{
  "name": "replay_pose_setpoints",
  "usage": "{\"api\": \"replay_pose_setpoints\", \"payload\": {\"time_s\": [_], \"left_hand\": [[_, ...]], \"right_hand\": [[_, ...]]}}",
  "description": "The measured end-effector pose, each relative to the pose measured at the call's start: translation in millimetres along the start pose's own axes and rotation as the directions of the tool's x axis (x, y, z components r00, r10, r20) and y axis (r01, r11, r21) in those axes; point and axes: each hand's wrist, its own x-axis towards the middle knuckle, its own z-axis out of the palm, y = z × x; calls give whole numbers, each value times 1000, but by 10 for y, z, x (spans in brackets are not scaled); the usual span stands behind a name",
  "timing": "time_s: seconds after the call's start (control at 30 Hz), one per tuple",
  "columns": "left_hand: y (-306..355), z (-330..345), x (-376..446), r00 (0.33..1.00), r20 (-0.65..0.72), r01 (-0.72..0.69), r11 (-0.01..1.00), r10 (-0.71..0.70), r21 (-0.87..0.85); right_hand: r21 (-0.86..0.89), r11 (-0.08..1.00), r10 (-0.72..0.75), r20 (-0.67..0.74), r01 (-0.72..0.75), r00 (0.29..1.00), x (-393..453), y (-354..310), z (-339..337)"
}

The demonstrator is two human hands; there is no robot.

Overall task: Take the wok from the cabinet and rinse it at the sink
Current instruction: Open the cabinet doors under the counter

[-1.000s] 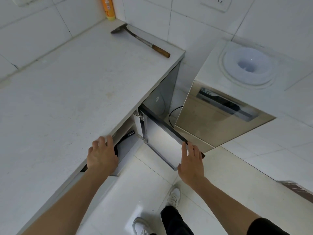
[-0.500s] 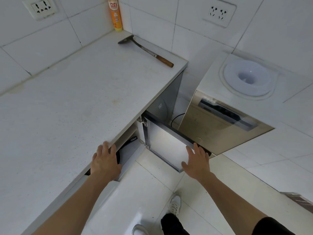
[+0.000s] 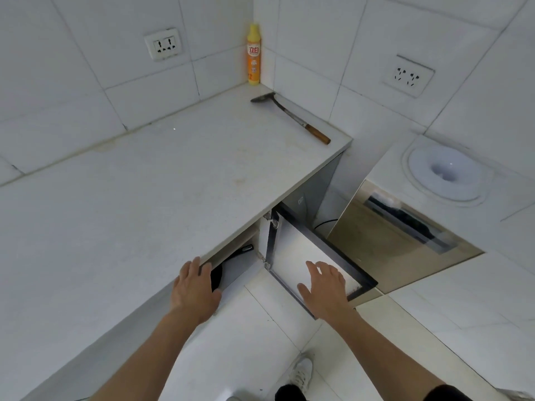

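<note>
The black wok (image 3: 217, 275) lies inside the cabinet under the white countertop (image 3: 139, 198); only part of its rim and its long dark handle (image 3: 240, 252) show, the rest is hidden by the counter edge. My left hand (image 3: 194, 287) hovers at the counter's front edge just left of the wok, fingers spread, holding nothing. My right hand (image 3: 324, 287) is open, palm toward the inner face of the swung-out cabinet door (image 3: 292, 247). The sink is out of view.
A metal spatula with a wooden handle (image 3: 292, 118) and an orange-yellow detergent bottle (image 3: 254, 55) sit at the counter's far corner. A water dispenser (image 3: 428, 204) stands right of the cabinet. My shoe (image 3: 301, 371) is on the white tiled floor.
The view has tilted up, showing more wall and both sockets. My right hand moved from the door's outer edge onto its inner face. My left hand stays by the cabinet opening.
</note>
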Motion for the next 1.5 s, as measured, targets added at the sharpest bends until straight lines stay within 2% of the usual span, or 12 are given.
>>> {"api": "replay_pose_setpoints", "payload": {"time_s": [0.27,0.53,0.63,0.7,0.87,1.0,1.07,1.17,1.27,1.3,1.37,1.5], "left_hand": [[-543,13,-489,988,-32,144,976,-151,-164],[-810,165,-696,955,-31,273,915,-295,-299],[-840,255,-735,919,9,358,826,-393,-436],[-751,345,-643,828,80,505,675,-556,-538],[-669,351,-588,783,76,509,566,-617,-648],[-458,393,-442,704,97,512,409,-703,-755],[-405,443,-402,663,159,477,248,-732,-843],[-380,484,-315,611,369,287,-238,-701,-928],[-460,522,-206,614,502,-29,-653,-609,-757],[-491,534,-169,618,528,-131,-738,-583,-662],[-550,558,-86,626,559,-279,-826,-543,-489],[-621,638,66,648,578,-399,-867,-497,-299]], "right_hand": [[32,970,-237,-93,241,967,-166,-770,-208],[-33,838,-546,-18,545,838,-69,-1465,-172],[-40,770,-638,8,637,770,138,-1695,-129],[-38,667,-734,134,744,666,516,-1872,-78],[-61,580,-801,138,812,582,612,-2056,-97],[-58,487,-844,227,872,486,858,-2184,-73],[-64,467,-841,274,882,466,891,-2201,-32],[-82,458,-836,298,885,461,956,-2179,41],[-102,447,-837,303,889,455,991,-2145,100],[-101,448,-836,305,889,456,1002,-2134,115],[-106,449,-834,307,887,459,1023,-2125,119],[-101,447,-832,318,889,454,1046,-2116,117]]}}
